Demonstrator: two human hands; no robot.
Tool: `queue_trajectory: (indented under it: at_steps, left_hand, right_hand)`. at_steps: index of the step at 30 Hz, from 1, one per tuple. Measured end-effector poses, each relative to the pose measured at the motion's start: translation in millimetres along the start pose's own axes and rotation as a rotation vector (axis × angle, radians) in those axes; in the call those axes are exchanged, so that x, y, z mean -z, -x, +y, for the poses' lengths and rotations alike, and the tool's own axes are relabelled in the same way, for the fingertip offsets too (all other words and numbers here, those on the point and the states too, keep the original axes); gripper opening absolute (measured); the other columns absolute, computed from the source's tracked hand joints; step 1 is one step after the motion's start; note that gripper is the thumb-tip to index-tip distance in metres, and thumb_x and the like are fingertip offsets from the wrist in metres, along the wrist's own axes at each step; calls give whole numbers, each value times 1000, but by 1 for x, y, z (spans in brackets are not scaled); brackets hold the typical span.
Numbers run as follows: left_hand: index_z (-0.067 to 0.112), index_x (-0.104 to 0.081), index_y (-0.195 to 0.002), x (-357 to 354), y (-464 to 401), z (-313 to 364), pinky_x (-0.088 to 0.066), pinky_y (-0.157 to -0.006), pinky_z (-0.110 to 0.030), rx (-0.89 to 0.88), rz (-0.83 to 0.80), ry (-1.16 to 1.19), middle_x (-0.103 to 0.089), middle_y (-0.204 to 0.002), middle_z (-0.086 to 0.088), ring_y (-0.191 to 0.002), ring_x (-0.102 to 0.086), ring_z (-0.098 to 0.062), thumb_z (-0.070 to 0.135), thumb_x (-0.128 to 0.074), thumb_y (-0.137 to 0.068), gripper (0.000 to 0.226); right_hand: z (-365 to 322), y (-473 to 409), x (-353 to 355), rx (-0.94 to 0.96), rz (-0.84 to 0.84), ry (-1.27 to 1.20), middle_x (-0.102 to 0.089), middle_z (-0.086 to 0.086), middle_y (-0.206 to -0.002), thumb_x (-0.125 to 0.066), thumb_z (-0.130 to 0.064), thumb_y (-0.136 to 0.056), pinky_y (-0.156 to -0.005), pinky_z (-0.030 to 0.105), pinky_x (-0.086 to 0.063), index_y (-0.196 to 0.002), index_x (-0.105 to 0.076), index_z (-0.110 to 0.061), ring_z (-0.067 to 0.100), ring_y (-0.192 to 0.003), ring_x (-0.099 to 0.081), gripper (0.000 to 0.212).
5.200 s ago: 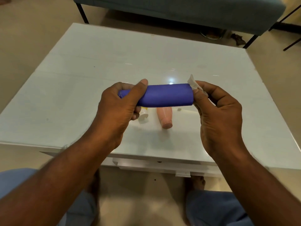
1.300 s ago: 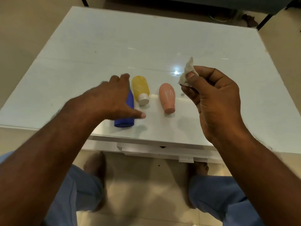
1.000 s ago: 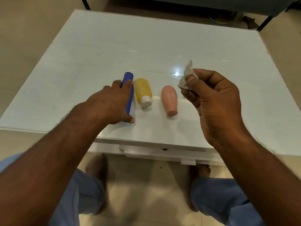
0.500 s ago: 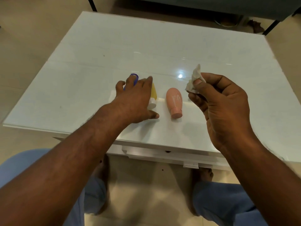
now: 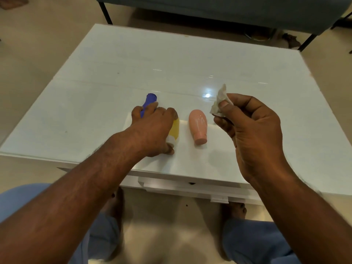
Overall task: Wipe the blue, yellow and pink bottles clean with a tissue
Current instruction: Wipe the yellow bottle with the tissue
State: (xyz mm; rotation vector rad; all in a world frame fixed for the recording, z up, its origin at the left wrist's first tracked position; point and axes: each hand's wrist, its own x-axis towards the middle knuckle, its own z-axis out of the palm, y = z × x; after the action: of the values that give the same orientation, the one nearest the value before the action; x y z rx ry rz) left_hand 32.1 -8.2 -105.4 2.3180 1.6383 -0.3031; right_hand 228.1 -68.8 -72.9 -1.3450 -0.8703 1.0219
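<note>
Three bottles lie side by side near the front of the white table (image 5: 171, 63). The blue bottle (image 5: 149, 101) is leftmost, with only its far end showing past my fingers. My left hand (image 5: 152, 130) lies over the yellow bottle (image 5: 175, 130), fingers curled across its body and thumb by its white cap; the bottle still rests on the table. The pink bottle (image 5: 198, 126) lies untouched to the right, cap toward me. My right hand (image 5: 251, 134) hovers right of it, pinching a crumpled white tissue (image 5: 220, 102).
A dark teal bench (image 5: 228, 12) on thin black legs stands beyond the table's far edge. A white drawer front (image 5: 190, 187) sits under the near edge, and my knees in blue trousers (image 5: 257, 244) are just below it.
The blue bottle, held in both hands earlier, now lies on the table. My left hand has slid right from it onto the yellow bottle. My right hand keeps the tissue raised.
</note>
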Motion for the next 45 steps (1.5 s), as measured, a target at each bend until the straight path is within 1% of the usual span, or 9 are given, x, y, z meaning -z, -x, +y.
queue_trajectory:
  at_steps: [9, 16, 20, 24, 26, 31, 34, 39, 45]
  left_hand:
    - [35, -29, -147, 7, 26, 14, -23, -118, -52, -58, -16, 99, -36, -150, 5, -145, -26, -22, 62, -80, -70, 96]
    - [52, -55, -127, 33, 55, 19, -45, -94, -19, -125, -164, 913, -58, -129, 30, -113, -56, 6, 58, -88, -61, 75]
    - [39, -67, -123, 35, 48, 21, -44, -98, -24, -85, -143, 1131, -72, -122, 21, -111, -64, 9, 70, -72, -71, 61]
    - [36, -39, -154, 22, 35, 17, -37, -103, -40, 215, 17, 1294, -53, -153, 2, -137, -54, -21, 102, -54, -47, 127]
    - [35, -33, -157, 17, 31, 15, -39, -99, -39, 308, 72, 1360, -56, -151, -5, -132, -58, -26, 101, -51, -49, 127]
    - [17, -45, -151, 23, 33, 21, -53, -71, -25, 326, 169, 1351, -80, -85, 0, -80, -75, -11, 77, -40, -89, 86]
    - [8, -72, -100, 28, 37, 25, -57, -67, -27, 305, 258, 1355, -68, -57, 1, -61, -67, -15, 57, -39, -101, 59]
    - [2, -64, -83, 25, 39, 31, -41, -38, -11, 248, 341, 1274, -59, -53, -7, -43, -55, -7, 35, -37, -106, 48]
    - [1, -68, -90, 25, 37, 32, -62, -61, -32, 172, 377, 1316, -67, -75, -26, -60, -68, -26, 46, -43, -106, 54]
  right_hand:
    - [7, 1, 7, -35, -69, 114, -83, 2, -104, -77, -20, -99, -96, 40, -66, -101, -80, -24, 20, -101, -81, 5]
    - [11, -8, 6, -122, -48, 134, -83, 0, -100, -75, -17, -101, -99, 39, -64, -97, -80, -22, 21, -102, -80, 8]
    - [8, -9, 4, -178, -51, 61, -83, 7, -101, -72, -14, -103, -84, 36, -69, -104, -78, -13, 23, -94, -82, 6]
    - [9, -11, 4, -180, -61, 87, -83, -2, -91, -72, -12, -103, -77, 26, -66, -100, -78, -16, 16, -84, -81, 8]
    - [12, -9, 3, -173, -96, 117, -83, 0, -92, -72, -13, -103, -77, 26, -66, -102, -79, -16, 18, -85, -82, 8]
    - [12, -5, 2, -123, -145, 126, -84, 3, -98, -73, -15, -102, -80, 31, -66, -103, -80, -17, 20, -86, -81, 8]
    - [11, -4, 3, -9, -187, 194, -84, 3, -107, -77, -19, -100, -92, 50, -67, -110, -82, -20, 27, -99, -82, 12]
    - [12, 3, -1, 194, -275, 268, -84, 2, -108, -78, -13, -99, -91, 41, -68, -114, -83, -18, 22, -100, -81, 17]
    - [10, 5, -3, 335, -362, 267, -83, 0, -109, -74, -6, -100, -89, 22, -63, -114, -81, -16, 14, -103, -80, 18]
